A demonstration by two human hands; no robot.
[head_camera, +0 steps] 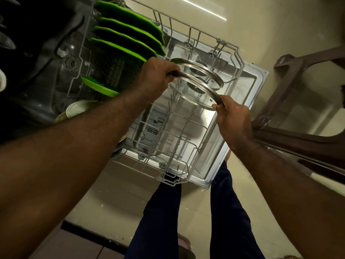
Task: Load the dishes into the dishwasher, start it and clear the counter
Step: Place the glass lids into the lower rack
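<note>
Head view, and we're looking straight down over the pulled-out rack. We've got the nearer lid up on edge above the wires. The left hand is curled round one end of its steel rim and the right hand pinches the opposite end. So the lid's long line runs hand to hand, slanting across the rack, about parallel to the green plates standing along the rack's far left side.

A farther lid sits just behind, its rim meeting the left fingers. We can't tell whether that hand carries it or the rack does.

Bare tines lie directly below, toward the rack's right edge. We judge the move is straight down, both hands together, with the left end just beside the plates.
</note>
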